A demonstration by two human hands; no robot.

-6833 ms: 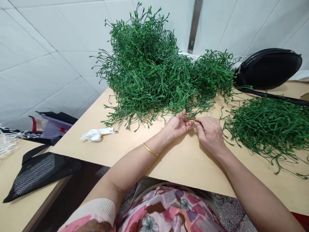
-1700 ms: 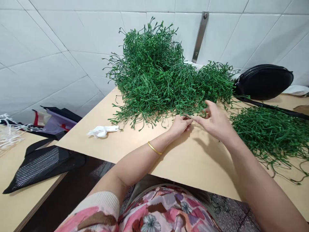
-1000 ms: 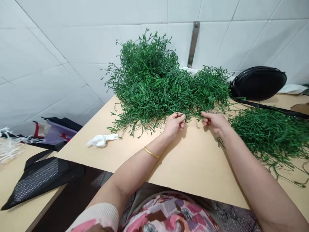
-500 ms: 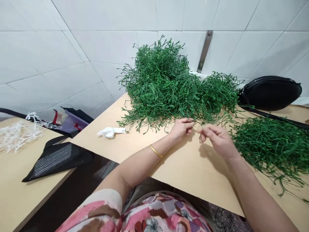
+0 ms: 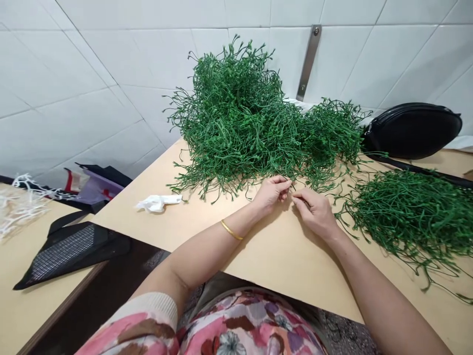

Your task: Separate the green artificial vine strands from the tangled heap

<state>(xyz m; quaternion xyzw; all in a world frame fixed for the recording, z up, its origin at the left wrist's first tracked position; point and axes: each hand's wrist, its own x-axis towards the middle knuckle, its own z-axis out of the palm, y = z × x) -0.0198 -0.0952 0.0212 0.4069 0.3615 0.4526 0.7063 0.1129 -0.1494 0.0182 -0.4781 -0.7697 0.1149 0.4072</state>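
Fingers of my left hand [image 5: 272,194] are pinched on a thin dark green stem at the front edge of a large heap of green plastic stems [image 5: 244,123]. Close beside it on the right, my right hand [image 5: 314,209] is closed, its fingertips pressed together near that stem; what they hold is too small to make out. A second, flatter pile of green stems [image 5: 417,212] lies to the right of my right hand. Loose stems are scattered between the two piles.
A crumpled white item [image 5: 157,202] lies left on the wooden table [image 5: 258,256]. A black rounded bag [image 5: 414,130] with a strap stands back right. On a left table are a black mesh pouch [image 5: 66,249] and white branching pieces [image 5: 24,207]. A tiled wall rises behind.
My right hand has moved left, up to my left hand, and its fingers have come together. The view has shifted slightly.
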